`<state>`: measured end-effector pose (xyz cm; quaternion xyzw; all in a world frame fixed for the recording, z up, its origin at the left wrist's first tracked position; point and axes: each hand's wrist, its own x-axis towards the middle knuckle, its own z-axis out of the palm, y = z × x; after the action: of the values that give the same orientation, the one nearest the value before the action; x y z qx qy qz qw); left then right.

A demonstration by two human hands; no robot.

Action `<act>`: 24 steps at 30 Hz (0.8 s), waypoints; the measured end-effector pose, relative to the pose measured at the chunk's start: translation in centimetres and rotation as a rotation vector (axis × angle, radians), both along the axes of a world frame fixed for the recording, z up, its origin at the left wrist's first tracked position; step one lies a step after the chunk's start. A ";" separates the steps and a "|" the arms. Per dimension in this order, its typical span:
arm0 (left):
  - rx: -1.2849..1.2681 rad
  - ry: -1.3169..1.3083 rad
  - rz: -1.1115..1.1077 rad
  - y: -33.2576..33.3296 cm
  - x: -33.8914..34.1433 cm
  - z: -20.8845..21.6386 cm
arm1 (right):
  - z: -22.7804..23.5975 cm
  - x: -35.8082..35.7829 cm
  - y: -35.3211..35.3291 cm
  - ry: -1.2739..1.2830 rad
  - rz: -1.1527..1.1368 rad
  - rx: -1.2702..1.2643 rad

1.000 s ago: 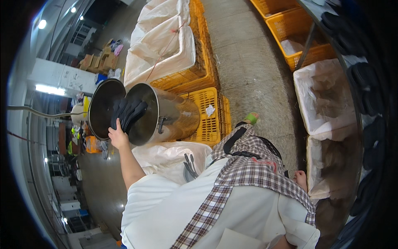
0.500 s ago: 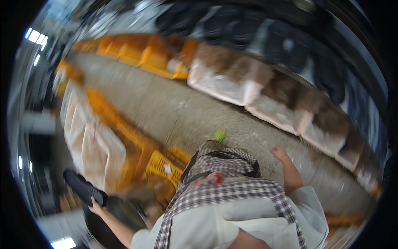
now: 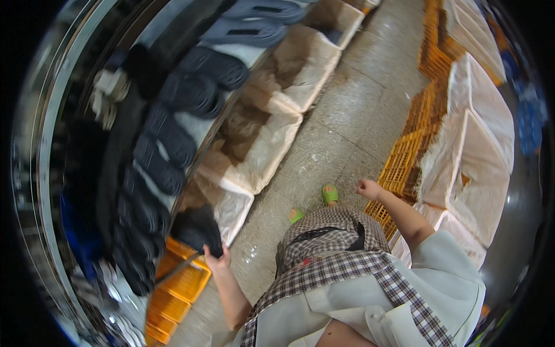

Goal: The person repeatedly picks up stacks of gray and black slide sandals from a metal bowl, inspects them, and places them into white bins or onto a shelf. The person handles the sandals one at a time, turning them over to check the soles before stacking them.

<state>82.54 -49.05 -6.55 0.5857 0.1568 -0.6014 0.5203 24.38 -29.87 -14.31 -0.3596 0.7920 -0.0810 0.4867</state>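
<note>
The left hand (image 3: 215,258) clamped a dark slipper (image 3: 198,229) (thumb-edge grip, it could slip); the right hand (image 3: 366,188) was loosely curled, empty

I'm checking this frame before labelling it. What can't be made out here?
- Head view: left hand holds a dark shoe sole; fingers hide the grip.
- Right hand: small, curled; holding anything is unclear.
- Lined bins: contents blurred.
- Sole rack: left side blurred at the rim.
</note>
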 end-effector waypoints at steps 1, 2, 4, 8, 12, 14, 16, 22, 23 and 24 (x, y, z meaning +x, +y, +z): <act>0.074 0.090 -0.063 -3.4 -3.7 -1.1 | 0.1 0.3 2.1 -0.001 -0.029 0.042; 0.095 0.120 -0.166 -6.4 -8.1 -1.7 | -0.1 0.1 4.2 -0.083 -0.091 0.113; 0.091 0.182 -0.370 -10.3 -17.0 -2.3 | -0.2 0.8 8.3 -0.023 -0.192 0.037; 0.047 0.050 -0.768 -15.3 -33.4 -1.6 | -0.9 1.7 13.5 -0.174 -0.493 -0.005; -0.112 -0.373 -1.073 -20.0 -46.9 -1.2 | -2.7 1.8 14.8 -0.230 -0.676 -0.024; -0.255 -0.600 -1.260 -23.1 -52.0 -2.3 | -4.1 1.7 14.7 -0.292 -0.814 -0.041; -0.495 -0.714 -1.295 -26.3 -56.1 -4.8 | -5.6 2.2 14.5 -0.394 -1.007 0.006; -0.584 -1.815 -1.905 -37.2 -64.9 -16.8 | -10.7 2.7 13.8 -0.438 -1.282 0.132; -0.600 -2.014 -1.887 -38.4 -66.0 -19.9 | -11.5 3.0 13.5 -0.446 -1.390 0.164; -0.632 -1.955 -1.909 -39.6 -67.1 -23.1 | -12.5 3.5 13.2 -0.465 -1.506 0.189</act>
<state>15.40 -88.62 -29.63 0.5011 -0.8579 -0.0823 -0.0782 27.88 -16.66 -26.77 0.3417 0.7037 -0.3938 0.4827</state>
